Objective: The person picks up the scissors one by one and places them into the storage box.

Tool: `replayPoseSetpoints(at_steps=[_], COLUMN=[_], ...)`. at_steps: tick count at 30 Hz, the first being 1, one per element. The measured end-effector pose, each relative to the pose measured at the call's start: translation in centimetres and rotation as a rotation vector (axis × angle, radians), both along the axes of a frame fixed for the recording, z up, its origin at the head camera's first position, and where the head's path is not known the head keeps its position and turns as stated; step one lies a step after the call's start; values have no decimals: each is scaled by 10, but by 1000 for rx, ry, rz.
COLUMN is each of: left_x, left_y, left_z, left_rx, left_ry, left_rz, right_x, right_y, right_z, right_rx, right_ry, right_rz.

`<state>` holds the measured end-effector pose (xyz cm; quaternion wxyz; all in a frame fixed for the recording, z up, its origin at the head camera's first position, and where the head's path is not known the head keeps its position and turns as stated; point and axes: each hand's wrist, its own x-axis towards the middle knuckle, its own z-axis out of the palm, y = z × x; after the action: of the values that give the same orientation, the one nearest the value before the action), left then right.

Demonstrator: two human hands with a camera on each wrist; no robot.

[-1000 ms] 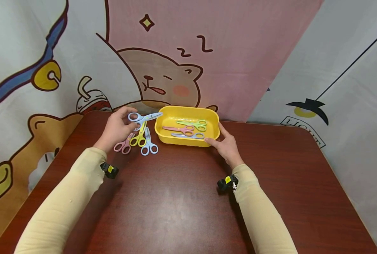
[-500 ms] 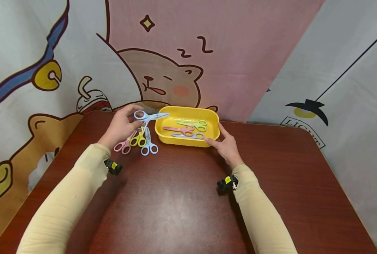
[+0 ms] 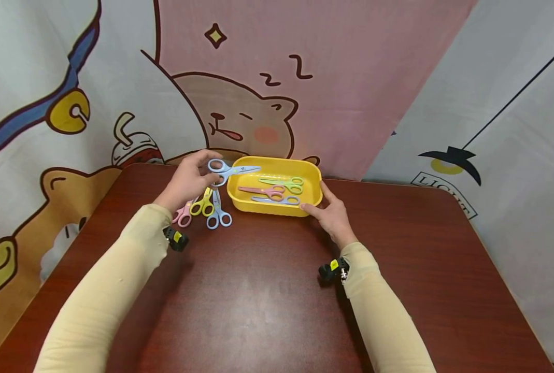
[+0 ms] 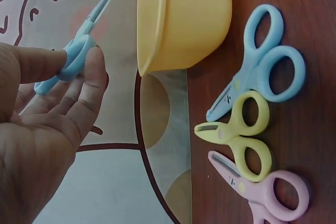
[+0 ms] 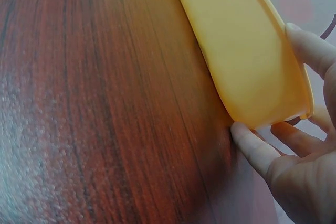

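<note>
Blue scissors pinched by the handle in left hand, tips just over yellow tray rim. Right hand, fingers straight, steadying the tray's corner. Light pinch, could slip and drop short onto table.

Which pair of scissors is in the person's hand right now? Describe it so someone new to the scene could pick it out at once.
Start at the yellow tray at the far side of the wooden table. At its left end the left hand pinches blue scissors by the handle, blades pointing over the tray's rim. Unlike the other blue pair lying flat on the table beside yellow and pink ones, this pair is lifted.
</note>
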<state>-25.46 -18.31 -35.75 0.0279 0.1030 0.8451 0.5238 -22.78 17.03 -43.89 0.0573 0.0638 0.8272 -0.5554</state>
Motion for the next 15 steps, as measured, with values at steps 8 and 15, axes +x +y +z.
replayPoseSetpoints(at_steps=[8, 15], left_x=[-7, -13], left_y=[10, 19], left_z=[0, 1], left_rx=[43, 52], left_ry=[-6, -33], left_rz=[-41, -52], right_x=[0, 0], right_y=[1, 0], right_z=[0, 0], right_rx=[-3, -2], right_ry=[0, 1], right_rz=[5, 2])
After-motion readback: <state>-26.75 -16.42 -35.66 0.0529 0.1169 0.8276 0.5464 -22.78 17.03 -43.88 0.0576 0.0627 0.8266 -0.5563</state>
